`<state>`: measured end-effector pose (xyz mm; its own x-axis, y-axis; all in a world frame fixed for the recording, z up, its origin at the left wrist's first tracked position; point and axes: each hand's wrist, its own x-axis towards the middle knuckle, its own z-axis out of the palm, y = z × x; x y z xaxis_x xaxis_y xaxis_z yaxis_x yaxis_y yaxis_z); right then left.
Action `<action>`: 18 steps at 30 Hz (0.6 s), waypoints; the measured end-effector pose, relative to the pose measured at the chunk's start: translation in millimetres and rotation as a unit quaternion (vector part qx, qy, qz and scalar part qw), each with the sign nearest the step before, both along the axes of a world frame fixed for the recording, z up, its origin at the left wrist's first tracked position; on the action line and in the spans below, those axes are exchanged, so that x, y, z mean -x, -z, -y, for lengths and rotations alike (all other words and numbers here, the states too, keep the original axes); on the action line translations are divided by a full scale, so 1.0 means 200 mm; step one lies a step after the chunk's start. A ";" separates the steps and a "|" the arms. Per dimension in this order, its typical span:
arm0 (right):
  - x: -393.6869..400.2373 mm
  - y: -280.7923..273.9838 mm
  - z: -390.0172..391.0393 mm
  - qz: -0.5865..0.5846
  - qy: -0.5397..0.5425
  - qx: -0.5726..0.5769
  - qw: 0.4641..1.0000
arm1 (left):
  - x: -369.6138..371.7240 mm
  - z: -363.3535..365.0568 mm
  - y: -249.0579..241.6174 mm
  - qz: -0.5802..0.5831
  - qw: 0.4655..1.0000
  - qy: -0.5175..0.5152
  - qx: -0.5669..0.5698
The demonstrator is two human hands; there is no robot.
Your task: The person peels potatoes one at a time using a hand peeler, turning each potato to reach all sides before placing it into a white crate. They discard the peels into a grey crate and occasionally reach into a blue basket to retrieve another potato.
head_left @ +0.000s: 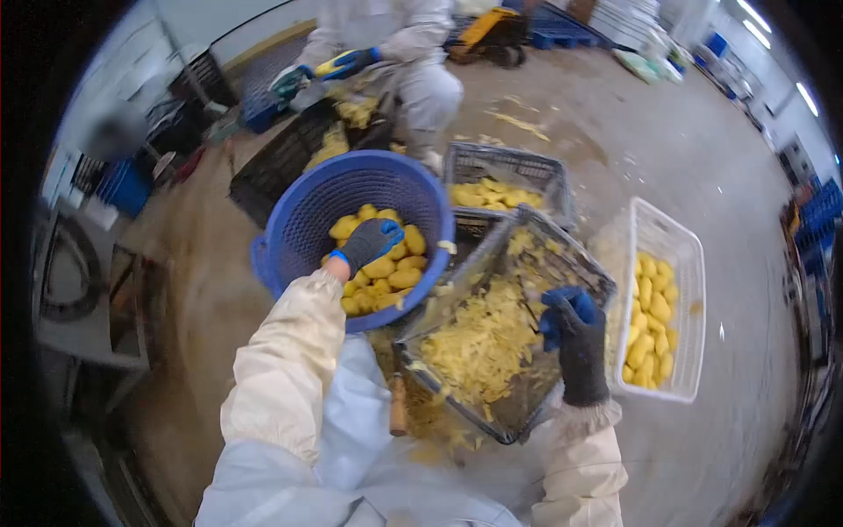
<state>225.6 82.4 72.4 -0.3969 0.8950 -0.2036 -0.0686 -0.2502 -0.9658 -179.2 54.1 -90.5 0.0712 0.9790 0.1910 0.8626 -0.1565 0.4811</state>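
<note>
My left hand (371,243), in a dark glove with blue on it, reaches into a blue round basket (290,230). Its fingers curl down at the heap of peeled potatoes (379,270); what lies under them is hidden. Over the right side of a black crate (502,432) lined with plastic, my right hand (573,338) is raised with its gloved fingers bent together. Something thin and dark shows at its fingertips, too blurred to name. Yellow peelings (479,347) fill much of this crate. A wooden handle (399,408) stands at the crate's left side, near my knee.
A white crate (692,342) of peeled potatoes stands at the right. Behind the peelings crate is another dark crate (562,189) with potatoes. Opposite me sits a gloved person (430,92) beside a black crate (263,180). A yellow pallet truck (487,31) stands farther back.
</note>
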 end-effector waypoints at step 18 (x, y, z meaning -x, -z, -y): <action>0.39 0.17 -0.07 0.165 -0.029 0.059 0.984 | -0.03 0.05 0.87 -0.031 0.863 0.152 0.481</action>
